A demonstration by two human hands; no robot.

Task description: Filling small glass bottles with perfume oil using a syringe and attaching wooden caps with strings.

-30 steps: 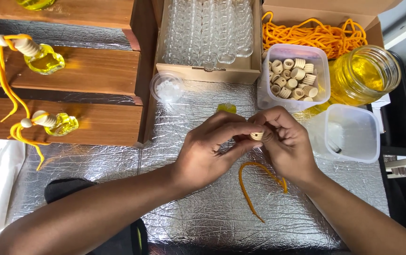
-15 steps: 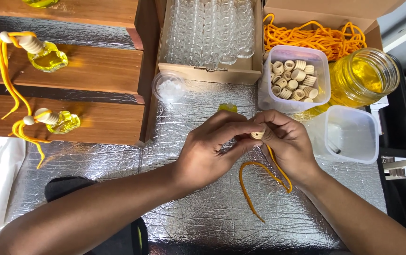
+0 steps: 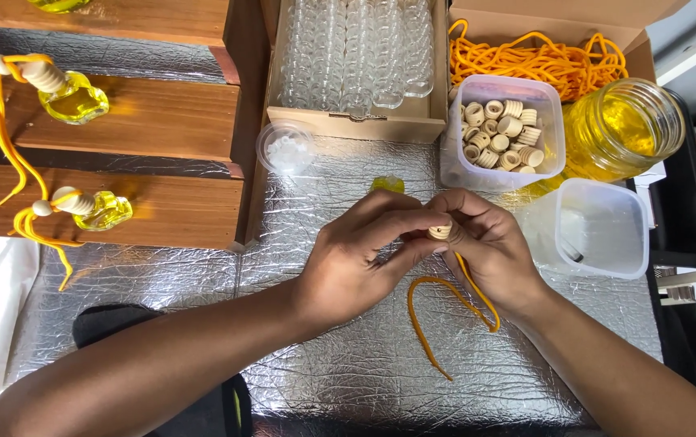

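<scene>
Both hands meet over the silver foil mat (image 3: pixel 348 364). My left hand (image 3: pixel 364 255) and my right hand (image 3: pixel 489 247) pinch a small ribbed wooden cap (image 3: pixel 440 231) between their fingertips. An orange cord (image 3: pixel 445 303) hangs from the cap and loops down onto the foil below my right hand. A small bottle of yellow liquid (image 3: pixel 387 184) stands just behind my left fingers, partly hidden.
A tub of wooden caps (image 3: pixel 503 133), a jar of yellow liquid (image 3: pixel 623 129), an empty clear tub (image 3: pixel 607 231), a cardboard box of empty glass bottles (image 3: pixel 356 57), orange cords (image 3: pixel 538 61), a small dish (image 3: pixel 285 148). Finished corded bottles (image 3: pixel 73 97) (image 3: pixel 97 209) rest on wooden steps at left.
The hands stay together on the cap. The cord loop has swung slightly and hangs lower beneath my right hand.
</scene>
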